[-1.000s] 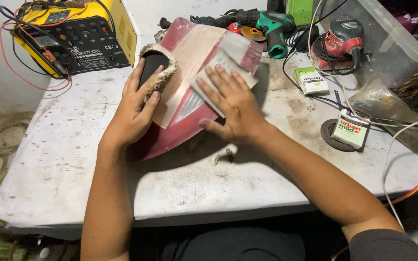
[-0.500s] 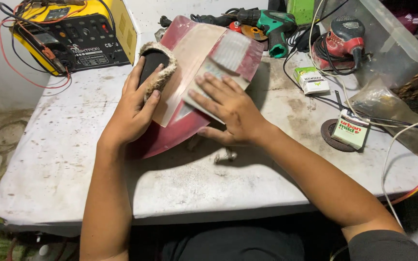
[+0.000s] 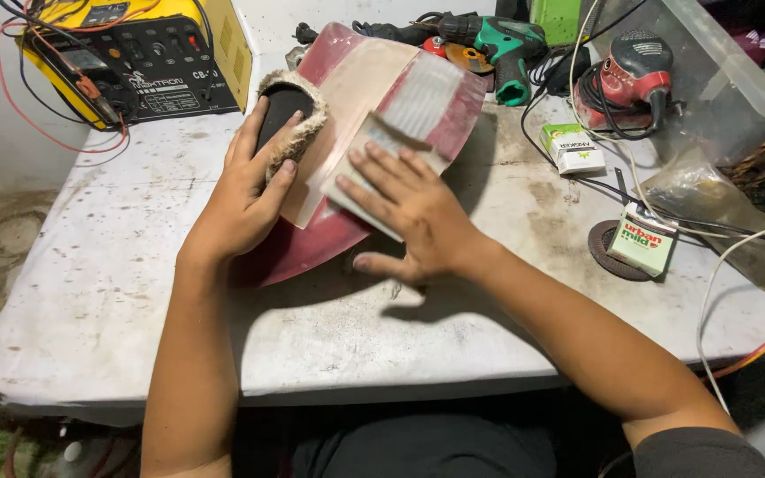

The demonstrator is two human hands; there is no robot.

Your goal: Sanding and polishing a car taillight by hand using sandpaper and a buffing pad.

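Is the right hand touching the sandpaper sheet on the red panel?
Touching. The head view shows the right hand lying flat on the sandpaper sheet, fingers spread over it, on the red panel.

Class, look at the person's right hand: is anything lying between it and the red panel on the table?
Yes. A sheet of sandpaper lies flat under the right hand, between its palm and the red panel. The left hand rests directly on the panel's edge beside a fuzzy-rimmed opening, with nothing visible between.

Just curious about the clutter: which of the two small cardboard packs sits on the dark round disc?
The nearer pack, white with green sides, lies on the dark disc. The farther pack lies straight on the table.
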